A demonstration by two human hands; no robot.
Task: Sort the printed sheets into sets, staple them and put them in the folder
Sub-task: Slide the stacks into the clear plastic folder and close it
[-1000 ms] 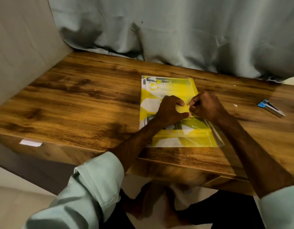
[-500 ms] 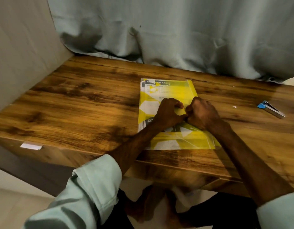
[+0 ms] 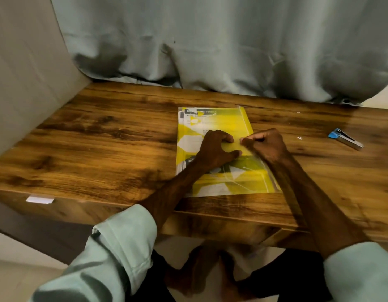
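Closing the yellow folder [image 3: 212, 123] over the printed sheets [image 3: 189, 144], pressing with curled fingers of the left hand [image 3: 214, 149], pinching its flap in the right hand [image 3: 267, 144]; next, likely flattening that flap shut.

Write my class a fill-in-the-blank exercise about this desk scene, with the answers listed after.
The folder on the wooden table is mostly ____ in colour.
The stapler lies to the folder's ____.
Behind the table hangs a pale ____.
Answers: yellow; right; curtain.
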